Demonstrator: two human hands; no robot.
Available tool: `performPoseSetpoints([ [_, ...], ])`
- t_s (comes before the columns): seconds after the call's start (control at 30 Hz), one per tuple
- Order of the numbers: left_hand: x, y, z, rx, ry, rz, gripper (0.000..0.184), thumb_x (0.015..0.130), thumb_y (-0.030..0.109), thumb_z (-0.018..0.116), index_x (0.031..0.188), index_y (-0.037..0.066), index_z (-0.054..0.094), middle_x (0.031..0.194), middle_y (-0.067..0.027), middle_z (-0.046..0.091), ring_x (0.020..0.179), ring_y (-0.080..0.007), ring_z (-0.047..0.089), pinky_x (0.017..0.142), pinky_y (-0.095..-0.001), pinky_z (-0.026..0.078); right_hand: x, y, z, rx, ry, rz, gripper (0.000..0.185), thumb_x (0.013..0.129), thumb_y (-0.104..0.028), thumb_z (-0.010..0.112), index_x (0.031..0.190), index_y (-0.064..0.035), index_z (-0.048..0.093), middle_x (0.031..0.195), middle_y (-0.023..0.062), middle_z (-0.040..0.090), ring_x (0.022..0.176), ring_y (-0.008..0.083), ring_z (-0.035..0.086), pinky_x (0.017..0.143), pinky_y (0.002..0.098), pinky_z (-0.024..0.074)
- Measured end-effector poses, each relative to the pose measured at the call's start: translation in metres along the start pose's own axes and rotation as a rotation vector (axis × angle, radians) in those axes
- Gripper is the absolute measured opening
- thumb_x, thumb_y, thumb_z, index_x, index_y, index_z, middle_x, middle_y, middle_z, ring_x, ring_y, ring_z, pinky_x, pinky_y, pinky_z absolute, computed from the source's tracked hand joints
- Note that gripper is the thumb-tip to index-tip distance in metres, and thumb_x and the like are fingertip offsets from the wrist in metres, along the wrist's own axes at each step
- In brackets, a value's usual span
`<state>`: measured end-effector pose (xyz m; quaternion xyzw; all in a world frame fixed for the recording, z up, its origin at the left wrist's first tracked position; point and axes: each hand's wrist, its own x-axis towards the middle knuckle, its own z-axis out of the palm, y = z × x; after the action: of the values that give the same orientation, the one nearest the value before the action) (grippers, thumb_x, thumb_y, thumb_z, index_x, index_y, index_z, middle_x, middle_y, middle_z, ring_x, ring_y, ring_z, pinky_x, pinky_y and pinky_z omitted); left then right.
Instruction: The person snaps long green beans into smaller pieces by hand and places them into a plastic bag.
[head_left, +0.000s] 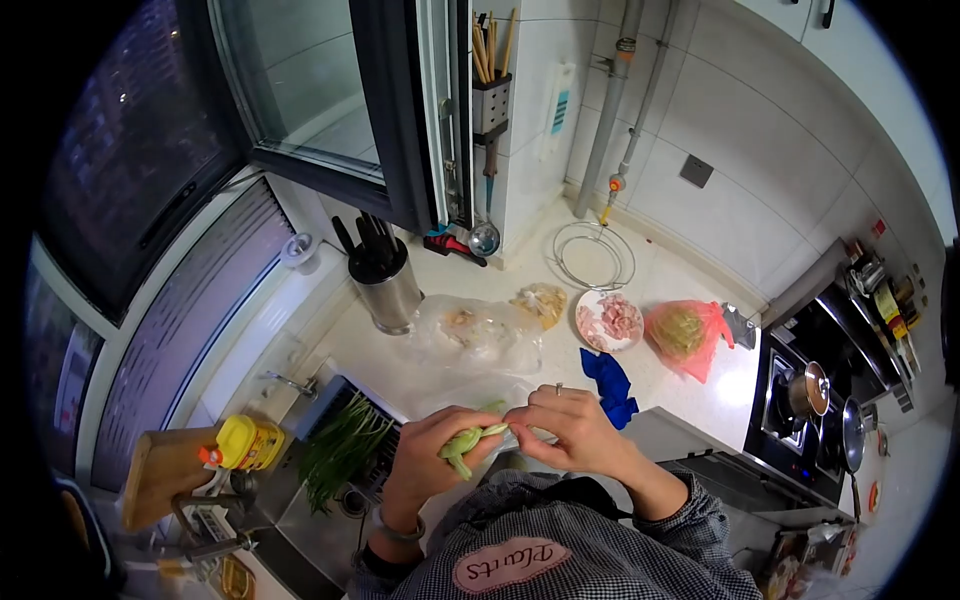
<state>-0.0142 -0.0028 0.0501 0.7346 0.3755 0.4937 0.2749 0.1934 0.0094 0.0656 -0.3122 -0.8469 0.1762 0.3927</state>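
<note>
My left hand [425,455] is closed around a pale green vegetable [460,444], whose exact kind I cannot make out. Its pieces stick out between the fingers in front of the apron. At its light-coloured tip, my right hand [572,428] pinches with thumb and fingers; a ring shows on one finger. Just beyond the hands lies a clear plastic bag [480,392], partly hidden by them. A dark blue cloth-like piece [608,385] rests at the counter edge, near the right hand.
On the counter are a plate of sliced raw meat [610,320], a red bag [688,335], another clear bag [470,330], a wire rack [594,256] and a knife block [383,290]. Green stalks [345,450] lie by the sink at left. A pot [808,390] stands on the stove.
</note>
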Motion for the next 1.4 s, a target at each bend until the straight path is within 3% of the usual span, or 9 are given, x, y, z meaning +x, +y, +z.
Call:
performPoseSetpoints([
  [0.17,-0.001,-0.002,-0.002,0.04,-0.098,0.052,0.021,0.072,0.003,0.08,0.089,0.005,0.069,0.084,-0.0085,0.07,0.071,-0.0179,0.068,0.06,-0.0268,0.053,-0.002,-0.001,0.002,0.172,-0.081,0.101,0.009,0.075,-0.004,0.066,0.084,-0.0015,0.065,0.07,0.0095,0.056,0.061,0.0236,0.056,0.053,0.0311,0.0461],
  [0.27,-0.002,-0.007,0.002,0.021,-0.079,0.123,0.021,0.071,0.002,0.08,0.088,0.004,0.068,0.085,-0.0095,0.07,0.072,-0.0178,0.068,0.062,-0.0267,0.054,-0.013,0.003,0.02,0.319,0.006,0.257,0.01,0.076,-0.001,0.065,0.085,0.0005,0.066,0.071,0.0053,0.06,0.06,0.0134,0.054,0.052,0.0259,0.043],
  [0.33,-0.002,-0.011,0.004,-0.056,-0.038,0.126,0.022,0.071,0.002,0.08,0.089,0.004,0.068,0.086,-0.0094,0.07,0.072,-0.0183,0.069,0.061,-0.028,0.054,-0.022,0.009,0.031,0.804,0.053,0.554,0.01,0.08,0.002,0.061,0.088,0.0022,0.067,0.076,0.0006,0.064,0.065,0.0044,0.051,0.055,0.0209,0.0401],
  [0.53,-0.008,-0.025,0.013,-0.28,0.106,0.102,0.022,0.072,-0.002,0.077,0.09,0.002,0.066,0.088,-0.0113,0.068,0.072,-0.0156,0.066,0.06,-0.0254,0.051,-0.023,0.012,0.051,1.228,0.168,0.641,0.014,0.085,0.006,0.056,0.094,0.0029,0.067,0.081,0.0009,0.066,0.071,0.0026,0.054,0.062,0.0179,0.0412],
  [0.6,-0.013,-0.031,0.014,-0.305,0.145,0.083,0.019,0.074,-0.004,0.075,0.09,0.0,0.065,0.087,-0.0124,0.067,0.07,-0.0145,0.065,0.059,-0.0237,0.05,-0.026,0.016,0.059,1.231,0.162,0.654,0.015,0.085,0.006,0.055,0.094,0.0028,0.067,0.082,0.0016,0.067,0.072,0.0033,0.056,0.063,0.0183,0.0427],
  [0.7,-0.018,-0.033,0.013,-0.509,0.408,-0.115,0.01,0.081,-0.007,0.061,0.09,-0.003,0.059,0.083,-0.0133,0.064,0.061,-0.0109,0.058,0.056,-0.0241,0.047,-0.025,0.012,0.059,1.164,0.15,0.701,0.015,0.085,0.006,0.055,0.095,0.0031,0.067,0.083,0.0041,0.068,0.073,0.0055,0.058,0.066,0.0197,0.0448],
  [1.0,-0.019,-0.061,-0.008,-0.609,0.649,-0.164,0.011,0.09,0.005,0.06,0.096,-0.002,0.053,0.077,-0.0139,0.062,0.047,-0.0075,0.048,0.049,-0.0239,0.045,-0.042,0.04,0.042,0.993,0.068,0.74,0.016,0.084,0.004,0.055,0.094,0.004,0.067,0.085,0.0045,0.068,0.076,0.0077,0.059,0.072,0.0213,0.0465],
  [1.23,-0.022,-0.082,-0.028,-0.477,0.904,-0.182,0.01,0.092,0.009,0.06,0.095,0.0,0.054,0.077,-0.01,0.06,0.046,-0.0073,0.047,0.042,-0.0214,0.04,-0.057,0.067,0.023,1.165,0.254,0.845,0.018,0.081,0.006,0.052,0.093,0.0041,0.066,0.08,0.0081,0.066,0.059,0.007,0.046,0.057,0.0223,0.0383],
  [1.4,-0.031,-0.097,-0.065,-0.357,1.099,-0.153,0.013,0.093,0.013,0.061,0.096,0.001,0.055,0.075,-0.007,0.058,0.046,-0.0067,0.047,0.041,-0.0202,0.037,-0.061,0.089,-0.002,1.157,0.524,0.802,0.011,0.086,-0.006,0.055,0.085,0.0029,0.062,0.079,0.0066,0.062,0.059,0.0094,0.044,0.056,0.0243,0.0365],
])
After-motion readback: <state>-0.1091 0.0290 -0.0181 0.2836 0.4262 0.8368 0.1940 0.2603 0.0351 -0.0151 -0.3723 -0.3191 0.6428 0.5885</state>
